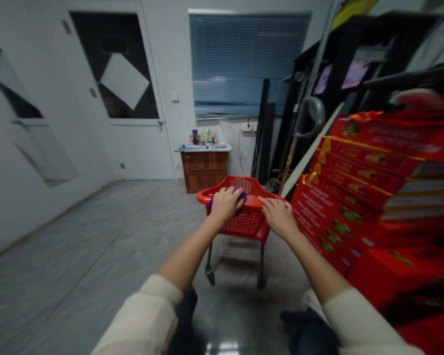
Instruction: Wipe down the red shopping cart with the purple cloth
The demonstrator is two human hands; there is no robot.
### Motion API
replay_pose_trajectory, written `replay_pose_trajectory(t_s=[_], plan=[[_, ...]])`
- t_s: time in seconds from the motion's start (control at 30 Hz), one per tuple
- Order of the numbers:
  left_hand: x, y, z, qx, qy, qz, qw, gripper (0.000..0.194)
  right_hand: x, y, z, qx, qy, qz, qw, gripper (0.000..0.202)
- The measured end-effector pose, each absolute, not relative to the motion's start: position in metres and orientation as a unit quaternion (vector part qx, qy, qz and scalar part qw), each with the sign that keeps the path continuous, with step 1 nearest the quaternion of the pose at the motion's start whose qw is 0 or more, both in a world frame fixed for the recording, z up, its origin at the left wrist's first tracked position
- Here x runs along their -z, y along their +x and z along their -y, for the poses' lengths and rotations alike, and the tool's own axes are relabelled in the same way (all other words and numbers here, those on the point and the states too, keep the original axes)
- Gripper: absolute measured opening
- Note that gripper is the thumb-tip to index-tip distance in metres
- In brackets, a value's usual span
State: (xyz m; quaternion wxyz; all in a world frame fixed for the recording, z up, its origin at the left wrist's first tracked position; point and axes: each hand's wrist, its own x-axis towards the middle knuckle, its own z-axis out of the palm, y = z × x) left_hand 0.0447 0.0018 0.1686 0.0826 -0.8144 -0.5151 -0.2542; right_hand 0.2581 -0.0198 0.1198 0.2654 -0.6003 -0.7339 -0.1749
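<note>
A red plastic shopping cart on grey legs with wheels stands in front of me. Near the left part of its handle, my left hand is closed on a purple cloth, pressing it against the red rim. My right hand rests on the right part of the handle, its fingers stretched out and touching the red plastic. The cloth's underside is hidden by my left hand.
Stacked red boxes stand close on the right, beside a black shelf and leaning poles. Ahead is a wooden cabinet with small items on top, below a blinded window. A white door is at the back left. Grey floor shows left of the cart.
</note>
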Motion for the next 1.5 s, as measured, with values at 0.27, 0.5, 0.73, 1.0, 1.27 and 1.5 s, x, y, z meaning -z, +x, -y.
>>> replay_pose_trajectory(t_s=[0.27,0.5,0.73,1.0,1.27,1.5], plan=[[-0.172,0.034,-0.017,0.243,-0.727,0.634,0.098,0.035,-0.111,0.256,0.017,0.167,-0.634,0.696,0.292,0.038],[-0.171,0.055,-0.008,0.249,-0.849,0.459,0.084,0.035,-0.113,0.250,0.024,0.158,-0.604,0.722,0.298,0.039],[-0.184,0.028,-0.033,0.213,-0.773,0.592,0.083,0.034,-0.098,0.252,0.020,0.124,-0.617,0.686,0.366,0.040],[-0.176,0.048,-0.024,0.224,-0.844,0.478,0.099,0.035,-0.103,0.248,0.022,0.111,-0.591,0.714,0.358,0.040],[-0.175,0.025,-0.031,0.253,-0.743,0.611,0.102,0.036,-0.097,0.228,0.022,0.098,-0.596,0.695,0.390,0.042],[-0.162,0.062,0.001,0.256,-0.828,0.484,0.122,0.032,-0.086,0.225,0.014,0.086,-0.540,0.716,0.434,0.046]])
